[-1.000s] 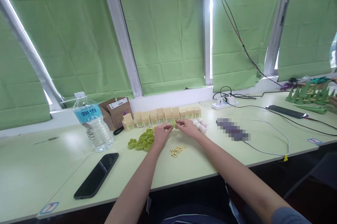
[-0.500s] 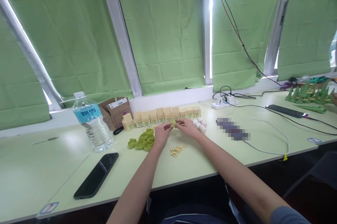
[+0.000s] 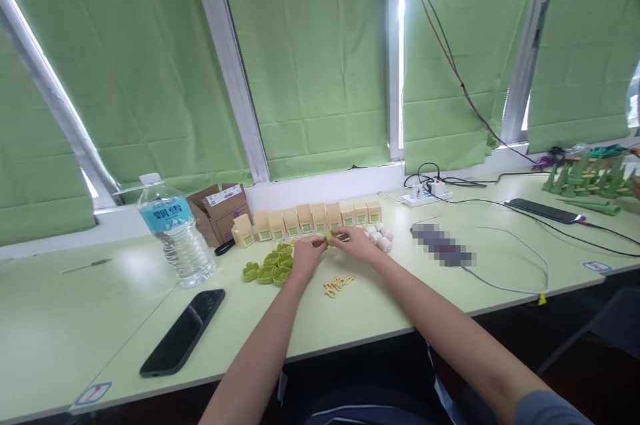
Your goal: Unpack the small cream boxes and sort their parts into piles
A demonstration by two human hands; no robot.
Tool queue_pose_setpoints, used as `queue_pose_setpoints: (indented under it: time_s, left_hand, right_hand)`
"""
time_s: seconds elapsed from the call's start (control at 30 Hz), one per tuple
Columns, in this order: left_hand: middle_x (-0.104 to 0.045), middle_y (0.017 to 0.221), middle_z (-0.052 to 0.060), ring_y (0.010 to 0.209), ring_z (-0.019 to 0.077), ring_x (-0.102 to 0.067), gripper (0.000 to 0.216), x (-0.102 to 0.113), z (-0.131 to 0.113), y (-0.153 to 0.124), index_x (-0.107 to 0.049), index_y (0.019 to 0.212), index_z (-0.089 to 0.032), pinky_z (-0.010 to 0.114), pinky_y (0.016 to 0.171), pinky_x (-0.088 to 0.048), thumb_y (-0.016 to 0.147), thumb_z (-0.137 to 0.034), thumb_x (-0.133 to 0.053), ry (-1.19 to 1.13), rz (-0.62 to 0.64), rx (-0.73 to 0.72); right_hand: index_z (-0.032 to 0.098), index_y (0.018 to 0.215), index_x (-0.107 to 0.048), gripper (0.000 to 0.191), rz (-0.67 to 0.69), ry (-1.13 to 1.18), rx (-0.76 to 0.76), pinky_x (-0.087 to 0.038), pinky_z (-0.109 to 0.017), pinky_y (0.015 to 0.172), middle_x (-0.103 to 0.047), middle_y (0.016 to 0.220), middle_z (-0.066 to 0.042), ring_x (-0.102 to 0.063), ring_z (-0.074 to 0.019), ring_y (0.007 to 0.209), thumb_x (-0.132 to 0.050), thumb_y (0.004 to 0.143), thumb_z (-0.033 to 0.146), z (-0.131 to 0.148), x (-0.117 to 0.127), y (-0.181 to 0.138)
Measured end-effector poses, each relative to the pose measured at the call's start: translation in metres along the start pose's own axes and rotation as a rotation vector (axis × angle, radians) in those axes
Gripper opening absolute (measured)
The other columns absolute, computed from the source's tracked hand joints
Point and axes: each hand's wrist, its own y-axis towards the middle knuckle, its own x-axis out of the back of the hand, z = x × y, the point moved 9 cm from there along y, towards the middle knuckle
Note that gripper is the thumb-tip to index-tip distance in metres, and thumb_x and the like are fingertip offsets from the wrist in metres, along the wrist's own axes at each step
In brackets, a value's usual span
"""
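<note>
Between my left hand [image 3: 310, 253] and my right hand [image 3: 354, 242] is a small green piece [image 3: 329, 237], pinched at its sides by the fingertips of both. Its colour matches the green flower-shaped cups [image 3: 267, 273] grouped just left of my left hand, but my fingers cover most of its shape. Several thin yellow loops [image 3: 338, 285] lie on the table nearer to me, below the hands. White rounded pieces [image 3: 383, 238] sit in a cluster right beside my right hand. Behind both hands runs a row of cream carton-shaped pieces [image 3: 305, 218] with small green squares on their fronts.
A water bottle [image 3: 177, 238] and an open cardboard box [image 3: 220, 212] stand at the left, with a black phone [image 3: 184, 335] in front. To the right are a blurred-out dark object [image 3: 440, 245], a power strip [image 3: 425, 197], loose cables, another phone [image 3: 544, 210] and green spiky pieces [image 3: 580, 178].
The green piece has turned and sunk slightly between my fingertips. Both hands stay in nearly the same place, and the things on the table have not moved.
</note>
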Motion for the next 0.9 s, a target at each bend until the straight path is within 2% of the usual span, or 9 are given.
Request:
queue_pose_setpoints:
  time_s: [0.13,0.27,0.37,0.47,0.57,0.77,0.9]
  left_hand:
    - [-0.077,0.082,0.004,0.081,0.0199,-0.071,0.014,-0.003,0.001,0.001,-0.077,0.085,-0.019,0.031,0.08,-0.054,0.076,-0.022,-0.067,-0.026,-0.001,0.003]
    - [-0.076,0.095,0.006,0.086,0.0181,-0.072,0.045,-0.009,-0.001,-0.001,-0.068,0.119,-0.02,0.032,0.085,-0.055,0.075,-0.017,-0.07,-0.095,0.033,0.02]
    - [-0.076,0.099,0.006,0.089,0.0177,-0.071,0.065,-0.017,-0.008,-0.005,-0.058,0.133,-0.022,0.031,0.087,-0.055,0.071,-0.014,-0.074,-0.116,0.11,-0.014]
    - [-0.075,0.098,0.006,0.089,0.0186,-0.07,0.061,-0.017,-0.014,-0.007,-0.058,0.134,-0.023,0.033,0.087,-0.055,0.074,-0.022,-0.074,-0.049,0.125,-0.048]
    - [-0.074,0.099,0.007,0.09,0.0197,-0.069,0.051,-0.016,-0.017,-0.008,-0.061,0.13,-0.023,0.034,0.085,-0.055,0.079,-0.027,-0.07,0.002,0.114,-0.076]
    - [-0.071,0.115,0.006,0.095,0.0191,-0.069,0.049,-0.017,-0.022,-0.008,-0.062,0.126,-0.025,0.034,0.088,-0.055,0.078,-0.015,-0.067,-0.051,0.115,-0.17]
    - [-0.07,0.118,0.006,0.096,0.0189,-0.069,0.048,-0.019,-0.023,-0.008,-0.061,0.126,-0.026,0.032,0.083,-0.055,0.08,-0.015,-0.064,-0.045,0.132,-0.171]
  right_hand:
    - [0.021,0.106,-0.073,0.028,-0.016,-0.014,-0.022,-0.056,-0.032,0.084,-0.073,0.112,-0.007,-0.071,-0.023,0.096,-0.065,0.086,0.038,0.0,0.002,0.001]
    - [0.021,0.102,-0.074,0.027,-0.029,-0.027,-0.036,-0.055,-0.03,0.083,-0.074,0.108,-0.006,-0.071,-0.0225,0.096,-0.063,0.086,0.039,0.002,0.005,0.0]
    - [0.021,0.099,-0.073,0.024,-0.019,-0.046,-0.038,-0.053,-0.029,0.081,-0.074,0.105,-0.005,-0.07,-0.0215,0.093,-0.063,0.086,0.039,0.003,0.006,0.0]
    - [0.02,0.096,-0.072,0.025,-0.005,-0.08,-0.007,-0.051,-0.029,0.08,-0.074,0.099,-0.004,-0.069,-0.0199,0.09,-0.053,0.092,0.037,0.004,0.005,0.001]
    - [0.018,0.089,-0.071,0.035,-0.012,-0.134,0.0,-0.049,-0.029,0.078,-0.074,0.09,-0.005,-0.067,-0.0198,0.085,-0.041,0.097,0.033,0.001,0.004,0.003]
    - [0.022,0.09,-0.074,0.017,-0.017,-0.075,-0.029,-0.05,-0.028,0.077,-0.075,0.094,-0.003,-0.069,-0.0207,0.086,-0.057,0.085,0.022,-0.005,0.003,0.004]
    - [0.02,0.083,-0.072,0.013,-0.069,-0.117,-0.029,-0.05,-0.029,0.076,-0.075,0.089,-0.004,-0.068,-0.0208,0.083,-0.059,0.081,0.02,-0.003,0.008,0.004]
